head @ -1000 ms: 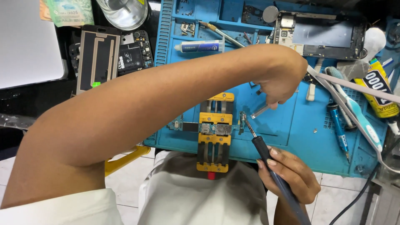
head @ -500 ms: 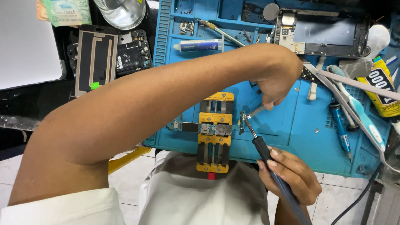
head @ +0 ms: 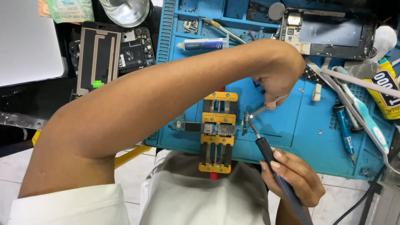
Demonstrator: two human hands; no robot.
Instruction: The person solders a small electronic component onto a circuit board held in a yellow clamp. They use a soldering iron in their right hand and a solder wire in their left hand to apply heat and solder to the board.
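Left hand (head: pixel 277 81) reaches across from the left, fingers pinched shut on thin metal tweezers (head: pixel 273 105), tips angling down-left to a small board piece (head: pixel 246 118). Right hand (head: pixel 293 177) sits near, low right, curled closed around a dark soldering iron (head: pixel 271 156); its long axis runs from near-right up to far-left, tip meeting the same spot. Both tool tips converge at the board piece, just right of the yellow clamp (head: pixel 216 131). The tweezers come from the far side, the iron from the near side; the two hands are well apart. Whether the tips actually touch the part is too small to tell.

The clamp's long axis runs near to far, holding a small circuit board (head: pixel 217 128) across its middle. It rests on a blue mat (head: pixel 291 137) on the table.

Further out: opened phone (head: pixel 329 33) far right, white tube (head: pixel 202 44) far centre, blue pen tool (head: pixel 345 129) right, yellow bottle (head: pixel 385 93) at the right edge, phone back part (head: pixel 98 56) and laptop (head: pixel 29 39) far left.
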